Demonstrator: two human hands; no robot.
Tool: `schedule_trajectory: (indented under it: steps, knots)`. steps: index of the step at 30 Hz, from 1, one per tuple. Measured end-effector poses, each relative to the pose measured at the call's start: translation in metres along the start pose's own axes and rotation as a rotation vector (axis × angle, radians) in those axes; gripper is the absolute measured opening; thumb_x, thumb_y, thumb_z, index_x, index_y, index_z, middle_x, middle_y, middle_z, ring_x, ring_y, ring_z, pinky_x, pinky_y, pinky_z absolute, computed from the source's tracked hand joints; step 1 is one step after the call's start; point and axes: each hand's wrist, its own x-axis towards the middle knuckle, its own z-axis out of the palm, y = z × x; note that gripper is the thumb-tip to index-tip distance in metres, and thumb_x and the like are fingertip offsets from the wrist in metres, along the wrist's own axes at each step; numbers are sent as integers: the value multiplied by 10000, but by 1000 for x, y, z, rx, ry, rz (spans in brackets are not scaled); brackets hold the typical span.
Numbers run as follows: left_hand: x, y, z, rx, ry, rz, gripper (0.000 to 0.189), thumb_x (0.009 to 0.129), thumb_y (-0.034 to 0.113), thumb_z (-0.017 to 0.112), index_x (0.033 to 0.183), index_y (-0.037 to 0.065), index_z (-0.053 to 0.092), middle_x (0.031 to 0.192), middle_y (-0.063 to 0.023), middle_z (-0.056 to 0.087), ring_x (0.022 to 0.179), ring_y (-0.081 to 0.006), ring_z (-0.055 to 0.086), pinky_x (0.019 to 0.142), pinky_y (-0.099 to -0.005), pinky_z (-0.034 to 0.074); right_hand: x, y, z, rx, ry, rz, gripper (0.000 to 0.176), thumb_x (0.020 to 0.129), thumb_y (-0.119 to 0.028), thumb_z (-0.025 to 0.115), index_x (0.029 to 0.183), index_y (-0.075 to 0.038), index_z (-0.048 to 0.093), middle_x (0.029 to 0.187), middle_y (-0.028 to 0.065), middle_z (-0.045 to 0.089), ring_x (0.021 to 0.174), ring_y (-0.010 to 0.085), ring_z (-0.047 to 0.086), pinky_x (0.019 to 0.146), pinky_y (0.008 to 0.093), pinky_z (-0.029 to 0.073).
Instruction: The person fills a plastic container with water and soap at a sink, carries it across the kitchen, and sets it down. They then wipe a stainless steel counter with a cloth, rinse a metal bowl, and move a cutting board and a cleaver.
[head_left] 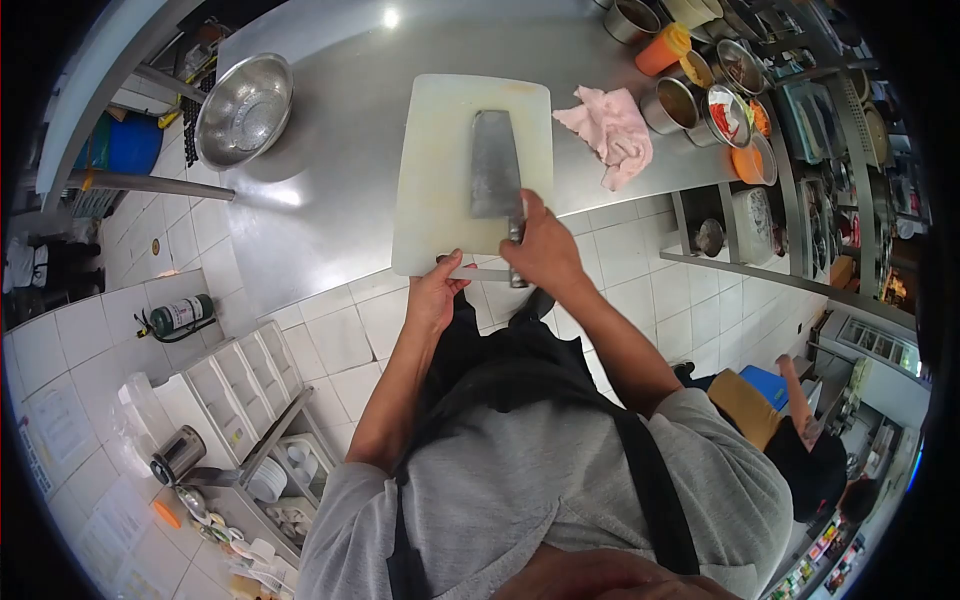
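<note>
The right hand is closed around the handle of a broad steel cleaver, which lies flat on the white rectangular cutting board on the steel counter. The left hand touches the board's near edge with its fingers curled; whether it grips is unclear.

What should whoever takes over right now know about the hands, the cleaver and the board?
Left hand: open, fingertips at the near edge of the cutting board.
Right hand: closed on the handle of the cleaver; its blade lies flat on the board.
Around: steel bowl left of the board, pink cloth right of it, both on the steel counter; containers further right.
Done: cleaver gripped.
Left: the board carries no food and nothing lies cut.
</note>
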Motion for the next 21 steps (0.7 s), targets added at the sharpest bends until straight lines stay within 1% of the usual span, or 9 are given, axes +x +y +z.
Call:
schedule_trajectory:
  steps: [3, 5, 8, 12, 15, 17, 19, 20, 21]
  knots:
    - [4, -2, -3, 41, 35, 9, 258, 949, 136, 740, 1180, 88, 636, 1045, -23, 690, 880, -225, 734, 773, -329, 568, 14, 16, -21, -11, -27, 112, 857, 726, -270, 749, 1466, 22, 429, 978, 219, 701, 934, 375, 706, 827, 439, 566]
    - [5, -2, -9, -12, -55, 72, 259, 952, 112, 724, 1189, 72, 628, 1009, -29, 669, 875, -235, 733, 774, -352, 575, 22, 49, -36, 207, -164, 54, 578, 767, -224, 710, 1270, 27, 577, 934, 221, 700, 791, 393, 702, 766, 415, 583]
    - [-10, 2, -11, -198, -84, 48, 234, 951, 70, 693, 1172, 42, 621, 969, -41, 647, 853, -245, 731, 814, -397, 599, 3, 50, -72, 825, -302, 191, 306, 822, -94, 680, 1099, 1, 594, 836, 45, 618, 668, 113, 603, 620, 290, 523]
    - [-55, -2, -56, -150, -147, 231, 308, 957, 50, 646, 1252, -5, 579, 1071, -109, 678, 923, -274, 725, 940, -476, 583, -21, 63, -76, 718, -293, -40, 184, 938, -124, 698, 1004, -36, 552, 766, 35, 585, 562, 105, 568, 491, 279, 452]
    - [-127, 3, -78, -82, -8, 293, 318, 952, 58, 653, 1256, -8, 586, 1071, -111, 687, 924, -263, 726, 946, -481, 580, -35, 34, -79, 664, -371, -39, 236, 979, -204, 712, 983, -48, 535, 700, 21, 544, 547, 79, 539, 465, 263, 428]
    - [-176, 4, -93, -68, 79, 363, 318, 926, 79, 681, 1224, -3, 606, 1022, -111, 690, 923, -259, 726, 949, -484, 577, -38, 14, -68, 539, -423, -200, 234, 986, -235, 697, 1048, -49, 570, 687, 75, 608, 573, 173, 627, 511, 324, 482]
    - [-221, 0, -112, -43, 172, 448, 310, 896, 95, 699, 1177, -11, 618, 982, -118, 691, 930, -263, 723, 953, -483, 574, -51, -21, -58, 203, -153, -735, 264, 989, -255, 659, 1159, -61, 606, 761, 150, 691, 703, 315, 709, 591, 413, 529]
    - [-246, 2, -108, -64, 256, 483, 294, 874, 100, 703, 1131, -21, 627, 949, -117, 685, 911, -265, 718, 947, -480, 571, -55, -36, -50, 86, -191, -801, 337, 995, -235, 610, 1308, -109, 605, 935, 155, 724, 802, 381, 690, 693, 446, 559]
    - [-265, 4, -111, -61, 278, 513, 294, 874, 100, 703, 1131, -21, 627, 949, -117, 685, 911, -265, 718, 947, -480, 571, -62, -53, -40, 102, -196, -835, 337, 995, -235, 610, 1308, -109, 605, 935, 155, 724, 802, 381, 690, 693, 446, 559]
